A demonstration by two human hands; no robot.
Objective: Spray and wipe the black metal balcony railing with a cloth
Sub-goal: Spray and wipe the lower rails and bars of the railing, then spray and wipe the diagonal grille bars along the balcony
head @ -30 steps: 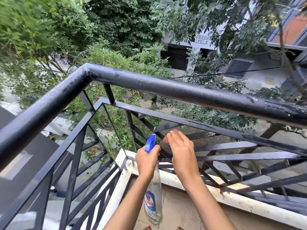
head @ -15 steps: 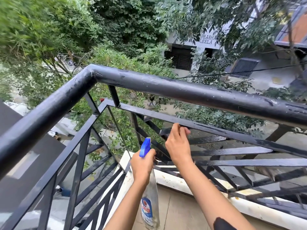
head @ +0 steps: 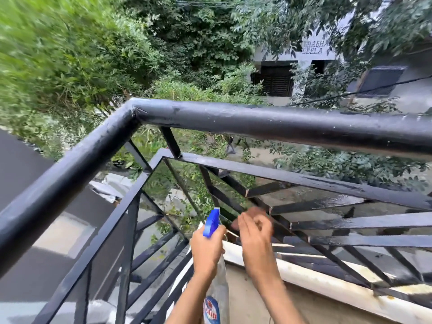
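Left hand point(head: 207, 251) is clenched round the neck of a clear spray bottle point(head: 218, 293). The bottle is upright and held low, just inside the balcony corner. Its blue trigger head point(head: 211, 222) sticks up above the knuckles, nozzle facing the lattice.

Right hand point(head: 256, 239) is just beside the left and slightly ahead of it, with the fingers curled. Motion blur is heavy here. It looks to be pinching a small brownish cloth point(head: 256, 210) at the fingertips, but the wad is smeared, so treat that as likely rather than certain.

The black metal railing point(head: 280, 123) wraps the corner, with a thick round top rail well above both hands and a lattice of flat bars point(head: 315, 203) below it. The cloth sits against or right at the junction where those bars meet; contact is not clear.

Key relation: the nearest flat bars start at the right fingertips and run long-axis to the right, roughly level and shiny-wet. The right hand is the nearer one to them. The left hand and bottle lie on the far side of that junction from the bars.

Judgement: wipe step in hand on the lower lattice. Next stroke probably follows a bar rightward.

Pale concrete ledge point(head: 315, 280) under the lattice; trees point(head: 163, 54) and a building point(head: 292, 64) beyond.
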